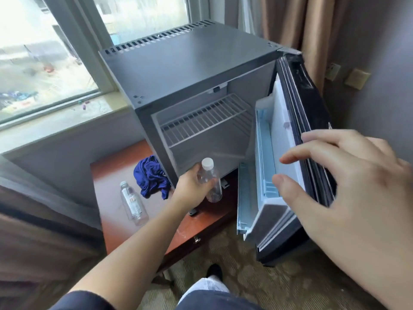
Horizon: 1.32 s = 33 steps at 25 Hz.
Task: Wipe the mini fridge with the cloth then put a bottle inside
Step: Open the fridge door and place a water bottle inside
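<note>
Window: daylight pours through the glass behind the scene, above a pale sill.
Mini fridge: a grey unit stands on a reddish wooden table, cabinet open, one white wire shelf across its upper half.
Door: swung wide to the right, its white inner racks facing the room.
Right hand: raised just beside the door's edge, fingers spread and loosely curled, thumb apart; contact with the door cannot be told.
Left hand: arm stretched forward, fingers wrapped around a clear bottle.
Held bottle: white-capped, upright, poised at the cabinet's lower front lip.
Cloth: dark blue, crumpled on the table against the fridge's left front corner.
Second bottle: clear, lying on its side on the table, near the cloth.
</note>
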Each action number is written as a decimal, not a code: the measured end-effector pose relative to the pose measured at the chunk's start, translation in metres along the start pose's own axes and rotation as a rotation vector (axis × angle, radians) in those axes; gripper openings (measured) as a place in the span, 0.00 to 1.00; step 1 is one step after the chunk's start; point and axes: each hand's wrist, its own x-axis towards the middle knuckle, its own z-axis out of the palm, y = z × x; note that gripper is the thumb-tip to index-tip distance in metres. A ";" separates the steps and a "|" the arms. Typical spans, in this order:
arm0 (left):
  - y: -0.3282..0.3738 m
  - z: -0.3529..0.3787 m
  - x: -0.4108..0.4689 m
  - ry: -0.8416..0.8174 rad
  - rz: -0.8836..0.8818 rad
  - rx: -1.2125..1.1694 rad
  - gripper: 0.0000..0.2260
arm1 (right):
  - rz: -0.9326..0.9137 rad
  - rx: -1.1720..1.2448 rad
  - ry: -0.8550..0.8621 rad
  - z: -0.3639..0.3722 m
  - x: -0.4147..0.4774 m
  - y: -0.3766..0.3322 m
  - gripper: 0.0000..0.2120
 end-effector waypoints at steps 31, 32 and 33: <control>0.004 0.103 0.228 0.122 -0.159 -0.274 0.27 | 1.141 0.871 -0.105 0.326 0.071 0.061 0.25; 0.001 0.111 0.239 0.153 -0.133 -0.315 0.28 | 1.155 0.889 -0.101 0.331 0.067 0.064 0.24; -0.003 0.119 0.252 0.193 -0.101 -0.345 0.28 | 1.164 0.898 -0.110 0.333 0.062 0.067 0.22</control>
